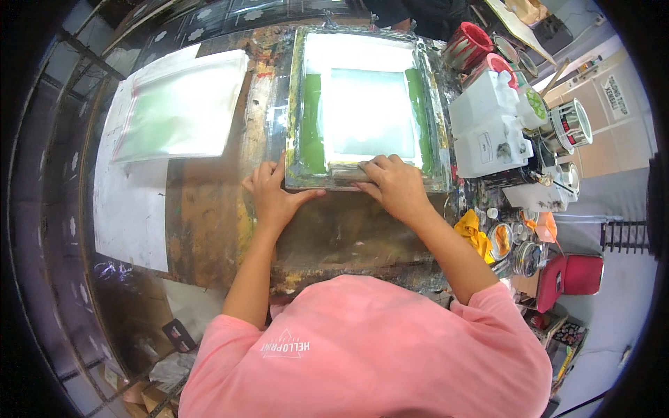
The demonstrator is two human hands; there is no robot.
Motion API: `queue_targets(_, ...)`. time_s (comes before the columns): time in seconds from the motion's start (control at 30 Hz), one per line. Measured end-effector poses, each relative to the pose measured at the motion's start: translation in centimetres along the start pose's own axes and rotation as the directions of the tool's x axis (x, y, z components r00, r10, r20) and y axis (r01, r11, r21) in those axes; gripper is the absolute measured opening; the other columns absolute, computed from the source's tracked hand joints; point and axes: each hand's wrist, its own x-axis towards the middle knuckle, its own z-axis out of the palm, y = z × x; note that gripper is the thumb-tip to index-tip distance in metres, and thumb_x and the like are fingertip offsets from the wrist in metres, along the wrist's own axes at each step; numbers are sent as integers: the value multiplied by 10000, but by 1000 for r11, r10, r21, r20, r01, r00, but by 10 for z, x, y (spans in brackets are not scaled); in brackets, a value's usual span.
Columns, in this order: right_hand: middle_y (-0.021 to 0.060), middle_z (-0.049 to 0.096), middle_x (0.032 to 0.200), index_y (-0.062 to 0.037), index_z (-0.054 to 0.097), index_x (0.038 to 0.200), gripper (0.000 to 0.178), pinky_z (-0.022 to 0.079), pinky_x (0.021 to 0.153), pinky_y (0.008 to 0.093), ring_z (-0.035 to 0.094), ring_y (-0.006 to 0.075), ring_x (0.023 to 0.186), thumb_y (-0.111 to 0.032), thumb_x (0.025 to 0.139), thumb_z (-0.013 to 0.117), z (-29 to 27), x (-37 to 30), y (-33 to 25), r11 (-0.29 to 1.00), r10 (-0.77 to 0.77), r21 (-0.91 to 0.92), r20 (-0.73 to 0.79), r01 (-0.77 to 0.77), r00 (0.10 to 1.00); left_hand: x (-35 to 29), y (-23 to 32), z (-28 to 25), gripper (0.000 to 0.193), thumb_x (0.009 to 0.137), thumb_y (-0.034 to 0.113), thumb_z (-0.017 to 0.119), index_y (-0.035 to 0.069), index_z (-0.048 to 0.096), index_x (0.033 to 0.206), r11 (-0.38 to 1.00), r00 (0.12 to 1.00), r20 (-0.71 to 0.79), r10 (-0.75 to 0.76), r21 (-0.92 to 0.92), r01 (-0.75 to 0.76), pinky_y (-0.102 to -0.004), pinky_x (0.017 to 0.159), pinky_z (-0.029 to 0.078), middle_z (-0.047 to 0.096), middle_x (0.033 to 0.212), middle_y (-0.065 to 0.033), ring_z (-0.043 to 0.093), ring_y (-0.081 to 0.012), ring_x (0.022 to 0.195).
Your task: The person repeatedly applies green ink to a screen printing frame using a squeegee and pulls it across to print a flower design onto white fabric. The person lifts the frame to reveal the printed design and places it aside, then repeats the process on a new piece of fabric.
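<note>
A screen printing frame point(293, 132) lies on the worktable, its mesh green at both sides with a bright pale panel in the middle. Against its near left corner rests my left hand point(272, 191), fingers spread, the thumb along the near edge. My right hand point(396, 184) is closed over the right end of a squeegee point(345, 171), which lies across the near part of the screen. What lies beneath the screen is hidden.
A stack of clear plastic sleeves point(185, 108) sits on white sheets point(132, 209) at the left. White jugs point(488, 132), a red-stained paint tub point(467, 47) and a yellow cloth point(474, 235) crowd the table's right side. A red chair point(582, 274) stands beyond.
</note>
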Motion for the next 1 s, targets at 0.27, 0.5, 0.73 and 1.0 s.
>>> queue_targets(0.27, 82, 677, 946, -138, 713, 1028, 350, 595, 711, 462, 689, 297, 887, -478, 944, 686, 33, 102, 74, 996, -57, -82, -128, 47, 990, -1, -4, 0, 1109, 525, 702, 908, 122, 650, 1434, 997, 995, -58, 75, -4, -76, -422, 949, 293, 552, 997, -24, 520, -232, 1019)
queue_targets(0.5, 124, 726, 956, -130, 737, 1069, 504, 544, 758, 482, 699, 345, 944, -607, 972, 609, 10, 206, 135, 998, -12, -61, 159, 22, 987, 0, -7, 3, 1148, 545, 681, 919, 105, 604, 1487, 992, 983, -138, 118, -16, -122, -434, 998, 299, 583, 1000, -34, 541, -233, 1041)
queue_targets(0.73, 103, 722, 1008, -169, 732, 1130, 460, 550, 770, 488, 702, 323, 991, -586, 987, 598, 37, 209, 152, 993, -51, -112, -47, 46, 998, 0, -6, 2, 1189, 584, 685, 903, 23, 553, 1507, 987, 984, -133, 115, -97, -129, -392, 915, 339, 600, 814, -42, 544, -215, 841)
queue_targets(1.0, 119, 676, 939, -115, 638, 1057, 400, 587, 655, 486, 703, 338, 856, -509, 992, 617, 8, 85, 56, 987, -49, -153, 54, 56, 997, -4, -5, 3, 1169, 617, 712, 877, 28, 552, 1508, 986, 983, -150, 111, -104, -127, -398, 884, 357, 624, 830, -59, 530, -229, 833)
